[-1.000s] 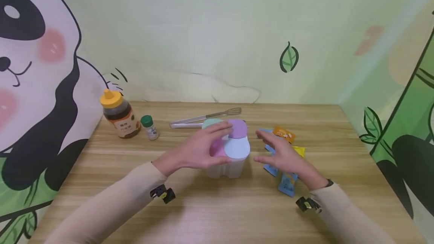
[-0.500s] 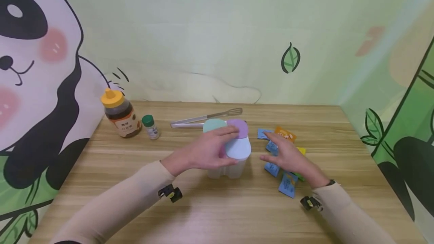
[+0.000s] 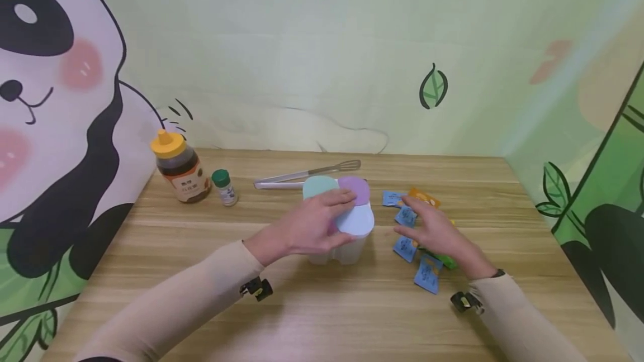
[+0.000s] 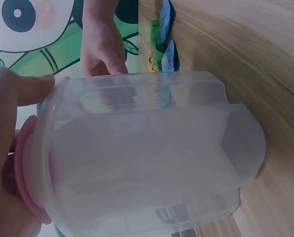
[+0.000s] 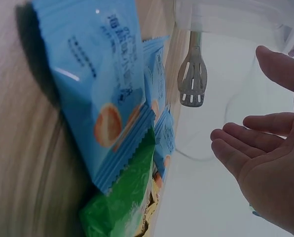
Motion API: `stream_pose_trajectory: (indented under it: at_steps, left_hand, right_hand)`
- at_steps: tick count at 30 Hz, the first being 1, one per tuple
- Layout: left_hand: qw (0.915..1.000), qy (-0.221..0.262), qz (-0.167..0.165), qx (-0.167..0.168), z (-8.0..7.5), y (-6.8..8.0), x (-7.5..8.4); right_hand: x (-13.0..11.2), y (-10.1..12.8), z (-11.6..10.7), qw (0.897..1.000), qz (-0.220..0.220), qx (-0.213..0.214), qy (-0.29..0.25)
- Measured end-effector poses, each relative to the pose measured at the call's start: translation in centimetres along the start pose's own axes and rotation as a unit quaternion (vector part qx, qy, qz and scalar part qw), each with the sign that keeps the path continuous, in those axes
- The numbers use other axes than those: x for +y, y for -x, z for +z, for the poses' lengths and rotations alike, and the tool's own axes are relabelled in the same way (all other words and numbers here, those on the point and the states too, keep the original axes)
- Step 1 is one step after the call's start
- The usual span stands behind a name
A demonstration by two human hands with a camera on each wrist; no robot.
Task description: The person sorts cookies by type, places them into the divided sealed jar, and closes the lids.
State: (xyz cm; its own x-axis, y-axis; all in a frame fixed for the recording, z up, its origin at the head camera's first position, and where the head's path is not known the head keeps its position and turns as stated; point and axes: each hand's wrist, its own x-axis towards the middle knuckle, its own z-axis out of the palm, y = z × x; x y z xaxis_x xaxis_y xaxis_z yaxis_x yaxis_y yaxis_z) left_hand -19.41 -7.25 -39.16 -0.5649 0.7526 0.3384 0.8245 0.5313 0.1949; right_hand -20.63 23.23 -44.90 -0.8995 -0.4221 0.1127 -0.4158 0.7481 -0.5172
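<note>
See the translucent plastic container (image 4: 147,148) upright on the pale wood-grain counter (image 3: 322,317), with its long axis vertical, directly beneath the left hand (image 3: 319,225), spread across its rounded pastel lids (image 3: 359,220). Note the right hand (image 3: 436,232) farther off, to the container's right, loosely spread, holding nothing, near glossy blue rectangular packets (image 3: 427,274).

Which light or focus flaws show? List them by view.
Head view: soft shadow and pale sheen on the table; left wrist view: dim, the translucent container smearing what shows through; right wrist view: a white glint on the nearest blue packet, the table blurred at left.
</note>
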Motion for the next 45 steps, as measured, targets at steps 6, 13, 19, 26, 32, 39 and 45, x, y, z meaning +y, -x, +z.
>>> stream_pose_trajectory:
  at_steps: [6, 13, 19, 26, 32, 39, 45]
  left_hand:
    - [0.9976, 0.051, 0.006, 0.046, 0.2, -0.1, -0.3]
    - [0.9895, 0.143, -0.014, 0.017, -0.9, -0.2, -1.0]
    - [0.9798, 0.191, -0.011, 0.059, -0.9, 0.0, -1.3]
    - [0.9731, 0.221, -0.039, 0.050, -0.8, 0.2, -0.9]
    - [0.9636, 0.256, -0.062, 0.046, -1.6, 0.2, -1.4]
    - [0.9598, 0.272, -0.065, 0.029, -1.5, 0.6, -2.1]
    - [0.9584, 0.275, -0.067, 0.040, -1.1, 0.9, -2.3]
  right_hand:
    - [0.0, 0.5, -0.4, 1.000, -0.002, 0.002, 0.001]
    - [0.0, 0.5, -1.0, 1.000, -0.007, -0.001, 0.005]
    - [-0.1, 0.4, -1.1, 1.000, -0.006, -0.003, -0.003]
    - [-0.1, 0.1, -1.1, 1.000, -0.006, -0.008, 0.000]
    - [0.4, -0.6, -1.1, 1.000, -0.014, -0.011, 0.008]
    - [1.3, -1.4, -1.1, 1.000, 0.001, -0.021, 0.010]
    - [2.4, -2.0, -0.8, 0.998, 0.046, -0.039, 0.028]
